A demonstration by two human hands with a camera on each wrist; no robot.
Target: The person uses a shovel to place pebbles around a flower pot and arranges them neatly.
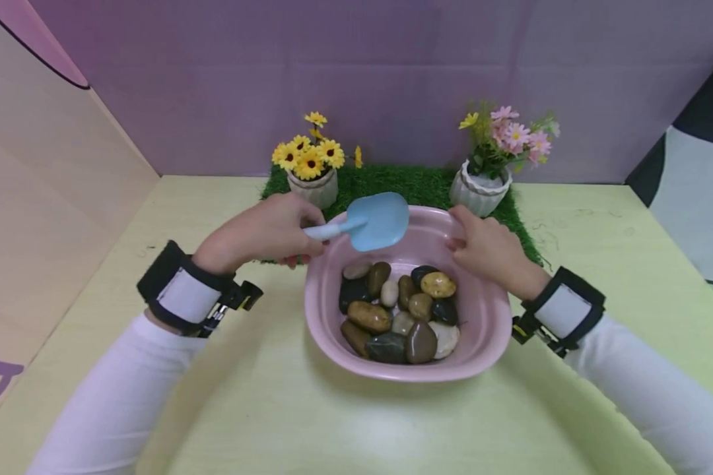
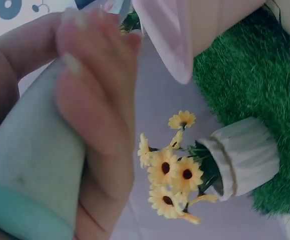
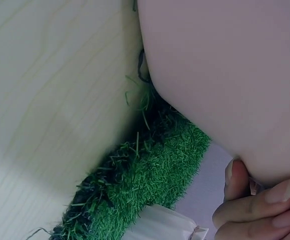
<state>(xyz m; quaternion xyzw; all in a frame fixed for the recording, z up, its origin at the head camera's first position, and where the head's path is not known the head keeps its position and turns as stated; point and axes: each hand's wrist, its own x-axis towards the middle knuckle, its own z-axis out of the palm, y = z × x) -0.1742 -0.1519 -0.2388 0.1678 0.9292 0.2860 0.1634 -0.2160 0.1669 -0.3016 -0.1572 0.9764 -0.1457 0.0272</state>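
Note:
A pink plastic basin (image 1: pixel 492 330) holds several smooth stones (image 1: pixel 422 343) in brown, black, tan and white. My left hand (image 1: pixel 267 231) grips the pale handle of a light blue toy shovel (image 1: pixel 380 221), whose blade sits over the basin's far left rim. In the left wrist view the fingers curl round the thick shovel handle (image 2: pixel 37 145), which ends in teal. Whether the left hand also touches the basin cannot be told. At the far right corner, my right hand (image 1: pixel 490 251) grips the basin rim, its fingertips against the wall in the right wrist view.
Behind the basin lies a green artificial grass mat (image 1: pixel 401 181). On it stand a white pot of yellow flowers (image 1: pixel 317 191) at left and a white pot of pink flowers (image 1: pixel 478 188) at right. A purple backdrop (image 1: pixel 392 86) rises behind the pale wooden table (image 1: pixel 261 402).

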